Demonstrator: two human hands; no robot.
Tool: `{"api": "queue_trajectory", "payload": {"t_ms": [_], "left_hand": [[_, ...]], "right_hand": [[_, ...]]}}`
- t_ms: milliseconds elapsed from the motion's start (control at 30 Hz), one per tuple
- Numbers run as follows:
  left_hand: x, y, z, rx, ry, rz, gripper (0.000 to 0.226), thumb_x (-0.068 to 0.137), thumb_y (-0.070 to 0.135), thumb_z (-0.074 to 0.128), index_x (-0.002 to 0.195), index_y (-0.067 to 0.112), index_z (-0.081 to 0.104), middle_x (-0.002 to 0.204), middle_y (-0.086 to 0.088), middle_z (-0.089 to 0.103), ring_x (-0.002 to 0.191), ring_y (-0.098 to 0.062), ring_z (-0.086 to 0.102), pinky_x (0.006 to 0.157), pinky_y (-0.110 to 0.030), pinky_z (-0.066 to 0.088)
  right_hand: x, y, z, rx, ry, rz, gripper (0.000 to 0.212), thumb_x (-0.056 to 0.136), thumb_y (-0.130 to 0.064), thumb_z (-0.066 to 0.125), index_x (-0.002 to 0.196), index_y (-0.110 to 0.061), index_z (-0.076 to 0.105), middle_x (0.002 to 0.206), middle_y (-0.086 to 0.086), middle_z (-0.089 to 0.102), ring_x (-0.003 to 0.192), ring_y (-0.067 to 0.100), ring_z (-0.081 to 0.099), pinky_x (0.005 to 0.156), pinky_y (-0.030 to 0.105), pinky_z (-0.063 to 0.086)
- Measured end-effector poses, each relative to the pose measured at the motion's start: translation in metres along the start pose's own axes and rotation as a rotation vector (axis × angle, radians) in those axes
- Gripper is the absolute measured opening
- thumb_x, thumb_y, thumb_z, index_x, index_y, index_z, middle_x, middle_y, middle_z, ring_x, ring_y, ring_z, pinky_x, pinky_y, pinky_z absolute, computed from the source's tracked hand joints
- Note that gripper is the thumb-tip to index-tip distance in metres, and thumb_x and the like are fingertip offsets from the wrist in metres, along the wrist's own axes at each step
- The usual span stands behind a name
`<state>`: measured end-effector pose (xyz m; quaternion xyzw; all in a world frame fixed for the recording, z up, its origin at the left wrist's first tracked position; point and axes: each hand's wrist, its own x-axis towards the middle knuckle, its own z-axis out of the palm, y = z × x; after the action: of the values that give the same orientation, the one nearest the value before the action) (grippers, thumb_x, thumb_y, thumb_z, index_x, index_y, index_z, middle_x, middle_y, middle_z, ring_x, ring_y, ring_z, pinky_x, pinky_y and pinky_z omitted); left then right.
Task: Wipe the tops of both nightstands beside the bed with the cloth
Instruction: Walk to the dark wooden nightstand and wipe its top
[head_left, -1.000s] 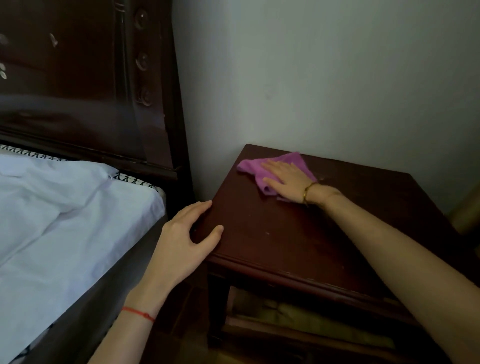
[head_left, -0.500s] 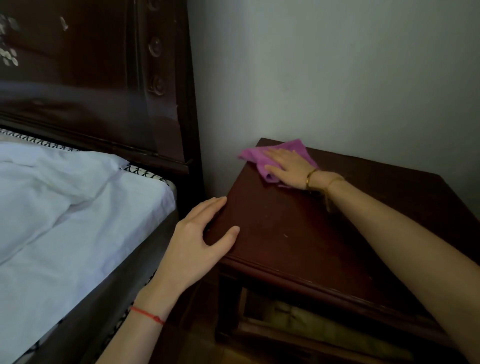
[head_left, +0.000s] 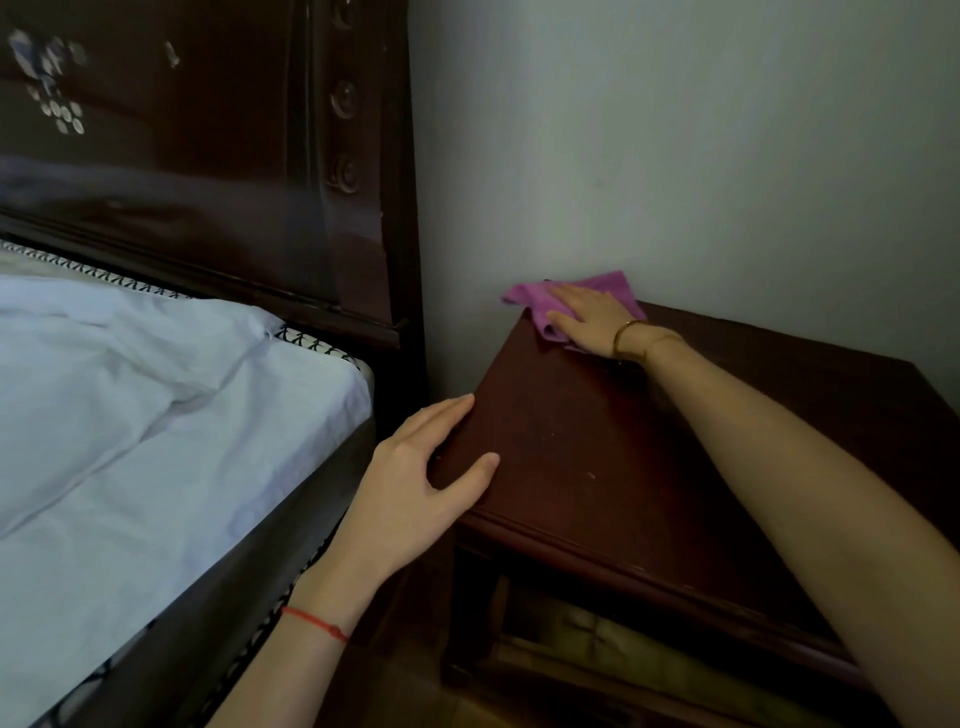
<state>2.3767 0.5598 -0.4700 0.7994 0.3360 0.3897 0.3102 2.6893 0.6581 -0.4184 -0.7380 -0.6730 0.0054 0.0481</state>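
Note:
A dark red-brown wooden nightstand (head_left: 597, 447) stands against the wall to the right of the bed. A pink cloth (head_left: 530, 299) lies at its far left corner, partly over the edge. My right hand (head_left: 589, 319) presses flat on the cloth, fingers spread toward the corner. My left hand (head_left: 426, 483) rests on the nightstand's near left corner, thumb on top and fingers along the left edge, holding nothing.
The bed (head_left: 130, 415) with a white sheet fills the left side, its dark carved headboard (head_left: 208, 156) behind. A narrow gap separates bed and nightstand. The pale wall (head_left: 675, 156) runs right behind the nightstand. Something beige lies on the shelf (head_left: 623, 654) below the top.
My right hand has pushed the cloth farther toward the nightstand's back left corner, so the cloth now hangs over the edge. My left hand keeps its hold on the near corner.

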Motion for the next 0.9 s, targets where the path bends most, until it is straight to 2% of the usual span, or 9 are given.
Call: {"api": "queue_trajectory", "payload": {"t_ms": [67,133,267,367,433,533,633,833,900], "left_hand": [[0.000,0.000,0.000,-0.001,-0.004,-0.007,0.061,0.083,0.053,0.061,0.139,0.029,0.052,0.136,0.022,0.051,0.126,0.009,0.043,0.103,-0.009,0.033],[0.000,0.000,-0.001,0.010,-0.007,-0.009,0.063,0.082,0.056,0.060,0.139,0.029,0.052,0.136,0.021,0.050,0.126,0.009,0.043,0.104,-0.009,0.033],[0.001,0.002,-0.001,0.037,-0.005,-0.012,0.066,0.079,0.058,0.058,0.137,0.026,0.054,0.136,0.017,0.053,0.126,0.006,0.045,0.106,-0.014,0.035],[0.001,0.002,0.000,0.051,-0.004,-0.012,0.066,0.080,0.057,0.058,0.137,0.025,0.055,0.135,0.017,0.053,0.126,0.006,0.046,0.104,-0.009,0.033],[-0.001,0.002,0.001,0.066,0.001,-0.006,0.062,0.082,0.052,0.062,0.137,0.024,0.054,0.135,0.017,0.052,0.125,0.007,0.045,0.102,-0.005,0.030],[-0.002,0.003,0.001,0.084,0.014,-0.013,0.057,0.087,0.045,0.066,0.138,0.024,0.054,0.136,0.017,0.051,0.127,0.006,0.043,0.105,-0.008,0.030],[-0.004,0.005,0.000,0.117,0.037,0.007,0.056,0.085,0.051,0.061,0.134,0.025,0.057,0.136,0.016,0.053,0.128,0.004,0.043,0.109,-0.016,0.032],[-0.004,0.005,0.000,0.159,0.057,0.023,0.055,0.083,0.053,0.058,0.130,0.024,0.061,0.132,0.011,0.058,0.124,0.003,0.047,0.107,-0.014,0.033],[-0.006,0.005,0.000,0.165,0.059,0.033,0.057,0.083,0.055,0.055,0.130,0.023,0.062,0.132,0.011,0.058,0.125,0.002,0.048,0.108,-0.016,0.033]], "right_hand": [[0.002,0.016,-0.002,-0.017,-0.020,0.134,0.059,0.099,-0.047,0.028,0.151,-0.022,0.016,0.158,0.003,0.015,0.145,0.022,0.016,0.117,0.040,0.011],[0.001,0.016,0.001,-0.036,-0.047,0.159,0.059,0.099,-0.049,0.026,0.151,-0.024,0.014,0.159,0.003,0.012,0.145,0.023,0.014,0.118,0.042,0.009],[-0.034,-0.024,0.004,-0.011,-0.027,-0.075,0.058,0.099,-0.048,0.027,0.151,-0.025,0.016,0.158,-0.001,0.016,0.145,0.018,0.015,0.118,0.039,0.006],[-0.081,-0.051,0.006,0.030,-0.008,-0.288,0.057,0.099,-0.048,0.028,0.151,-0.026,0.015,0.158,-0.008,0.014,0.144,0.011,0.011,0.116,0.034,0.001],[-0.094,-0.048,0.006,0.045,-0.023,-0.342,0.057,0.099,-0.048,0.029,0.151,-0.027,0.015,0.158,-0.009,0.013,0.144,0.009,0.010,0.118,0.035,0.002],[-0.074,-0.027,-0.002,0.019,-0.077,-0.174,0.057,0.099,-0.050,0.025,0.150,-0.028,0.014,0.159,-0.004,0.011,0.145,0.015,0.010,0.117,0.036,0.001],[-0.060,-0.021,0.000,-0.053,-0.071,-0.034,0.057,0.099,-0.050,0.022,0.151,-0.028,0.013,0.159,-0.002,0.010,0.146,0.018,0.009,0.118,0.039,0.002],[-0.120,-0.055,0.005,0.024,-0.038,-0.342,0.057,0.098,-0.052,0.024,0.151,-0.033,0.011,0.158,-0.011,0.008,0.144,0.007,0.007,0.117,0.034,-0.002],[-0.124,-0.048,0.001,0.031,-0.064,-0.360,0.057,0.098,-0.052,0.024,0.150,-0.034,0.011,0.158,-0.013,0.008,0.143,0.005,0.007,0.116,0.033,-0.003]]}}
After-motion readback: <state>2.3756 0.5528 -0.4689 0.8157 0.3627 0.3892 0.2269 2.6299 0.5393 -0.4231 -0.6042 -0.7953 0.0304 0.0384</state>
